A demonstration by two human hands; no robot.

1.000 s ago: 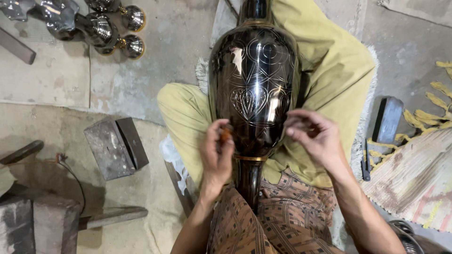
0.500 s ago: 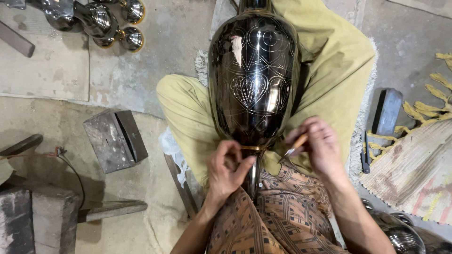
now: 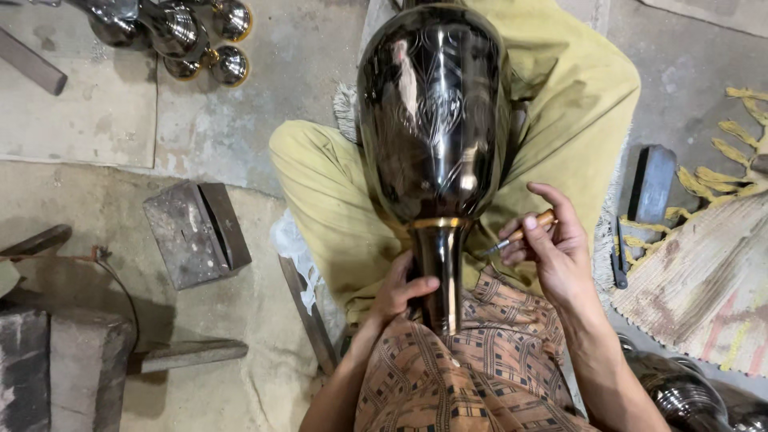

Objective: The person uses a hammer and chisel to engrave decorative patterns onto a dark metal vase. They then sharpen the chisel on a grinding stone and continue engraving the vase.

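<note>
**Gripping stem and graver**

Your left hand (image 3: 400, 292) wraps the glossy dark engraved vase (image 3: 432, 120) by its narrow stem; it lies across your lap. Your right hand (image 3: 556, 248) pinches a wooden-handled engraving tool (image 3: 520, 234), just beside the brass-coloured neck band (image 3: 438, 223).

metal block (image 3: 196, 232) | shiny metal balls (image 3: 200, 36) | woven mat (image 3: 704, 280)

Glossy dark metal vase (image 3: 436, 120) (fine engraved lines), wooden-handled tool (image 3: 524, 233), matt cloth trousers (image 3: 572, 104)

Dark engraved metal vase (image 3: 436, 120) lying across lap; wooden-handled engraving tool (image 3: 520, 234) beside neck
</note>
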